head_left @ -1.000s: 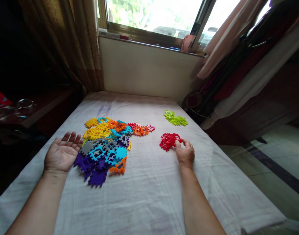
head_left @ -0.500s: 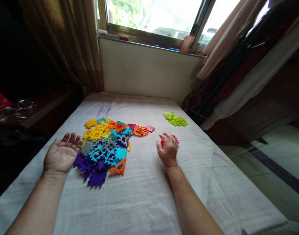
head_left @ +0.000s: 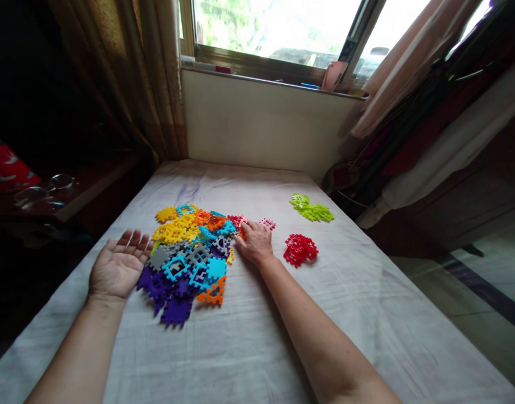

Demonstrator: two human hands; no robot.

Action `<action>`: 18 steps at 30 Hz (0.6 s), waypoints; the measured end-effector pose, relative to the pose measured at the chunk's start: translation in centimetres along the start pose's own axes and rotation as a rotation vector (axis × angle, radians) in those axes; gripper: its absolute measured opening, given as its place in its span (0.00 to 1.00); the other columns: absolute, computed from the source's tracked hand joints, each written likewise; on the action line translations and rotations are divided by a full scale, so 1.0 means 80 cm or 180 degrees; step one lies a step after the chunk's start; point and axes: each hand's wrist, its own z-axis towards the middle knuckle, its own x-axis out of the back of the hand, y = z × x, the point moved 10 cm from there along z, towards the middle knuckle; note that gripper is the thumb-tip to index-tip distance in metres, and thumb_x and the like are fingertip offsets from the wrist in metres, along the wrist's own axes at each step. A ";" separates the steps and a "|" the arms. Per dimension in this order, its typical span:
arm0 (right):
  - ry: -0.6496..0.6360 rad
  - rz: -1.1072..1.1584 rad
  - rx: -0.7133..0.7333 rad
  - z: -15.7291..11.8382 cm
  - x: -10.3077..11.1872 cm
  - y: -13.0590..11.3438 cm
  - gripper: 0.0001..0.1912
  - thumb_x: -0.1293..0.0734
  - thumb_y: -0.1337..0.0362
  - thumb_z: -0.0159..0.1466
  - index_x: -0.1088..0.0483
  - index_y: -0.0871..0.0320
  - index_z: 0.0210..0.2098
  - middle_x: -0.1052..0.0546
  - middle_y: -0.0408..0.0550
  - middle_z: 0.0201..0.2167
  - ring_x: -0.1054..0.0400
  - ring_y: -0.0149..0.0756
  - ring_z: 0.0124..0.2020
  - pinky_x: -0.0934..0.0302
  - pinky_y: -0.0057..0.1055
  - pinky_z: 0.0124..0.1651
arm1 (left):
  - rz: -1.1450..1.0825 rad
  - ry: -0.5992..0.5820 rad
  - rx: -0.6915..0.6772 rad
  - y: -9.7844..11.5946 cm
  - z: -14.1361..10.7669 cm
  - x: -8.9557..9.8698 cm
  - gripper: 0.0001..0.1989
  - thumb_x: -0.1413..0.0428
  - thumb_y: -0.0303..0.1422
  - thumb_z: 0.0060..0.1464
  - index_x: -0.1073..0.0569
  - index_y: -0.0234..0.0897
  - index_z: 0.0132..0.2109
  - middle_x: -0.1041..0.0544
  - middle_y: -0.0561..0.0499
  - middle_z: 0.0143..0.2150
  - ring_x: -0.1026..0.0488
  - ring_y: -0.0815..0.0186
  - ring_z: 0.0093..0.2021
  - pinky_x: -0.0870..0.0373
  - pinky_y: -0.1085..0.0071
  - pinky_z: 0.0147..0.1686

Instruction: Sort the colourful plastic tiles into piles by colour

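Observation:
My left hand (head_left: pixel 119 265) rests palm up at the left side of a mixed pile of notched plastic pieces, fingers spread and nothing in it. Purple pieces (head_left: pixel 177 310), yellow pieces (head_left: pixel 173 230), blue pieces (head_left: pixel 216 268) and a grey piece (head_left: pixel 158 258) make up much of this pile. At its right end my right hand (head_left: pixel 254 241) reaches over orange and red pieces; its fingertips are partly hidden, so a grip cannot be made out. A small red pile (head_left: pixel 300 249) lies to the right of that hand, and a lime green pile (head_left: pixel 314 212) is farther back.
A pale cloth (head_left: pixel 257 348) covers the surface beneath the pieces. Glasses (head_left: pixel 62 181) and a red patterned item (head_left: pixel 7 168) sit on a dark side table at left. Clothes (head_left: pixel 434 140) hang at right, and a window is behind.
My right hand has moved left from the small red pile to the right end of the mixed pile. The red pile is now uncovered. My left hand keeps its palm-up pose beside the pieces.

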 end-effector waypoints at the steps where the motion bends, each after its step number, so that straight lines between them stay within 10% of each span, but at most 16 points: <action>1: 0.0090 0.0050 0.0023 -0.014 0.001 -0.004 0.22 0.37 0.51 0.67 0.31 0.52 0.56 0.29 0.52 0.60 0.38 0.46 0.59 0.49 0.45 0.60 | 0.0005 -0.0004 0.0005 0.000 0.000 0.000 0.16 0.55 0.36 0.63 0.25 0.37 0.36 0.20 0.48 0.36 0.21 0.63 0.41 0.20 0.67 0.37; 8: 0.0223 0.0574 0.0785 -0.087 0.012 -0.054 0.15 0.35 0.54 0.66 0.26 0.54 0.48 0.22 0.49 0.50 0.33 0.40 0.52 0.45 0.36 0.56 | -0.0051 -0.0018 0.0019 -0.001 0.001 0.001 0.17 0.56 0.36 0.63 0.24 0.37 0.35 0.19 0.48 0.36 0.21 0.63 0.40 0.20 0.67 0.36; 18: 0.0101 -0.0034 -0.0424 -0.003 0.010 0.016 0.23 0.35 0.53 0.66 0.31 0.52 0.58 0.32 0.53 0.63 0.45 0.50 0.65 0.55 0.47 0.63 | 0.0047 -0.0047 -0.0031 0.000 0.002 0.001 0.15 0.54 0.36 0.62 0.25 0.38 0.36 0.20 0.48 0.37 0.21 0.63 0.41 0.22 0.67 0.39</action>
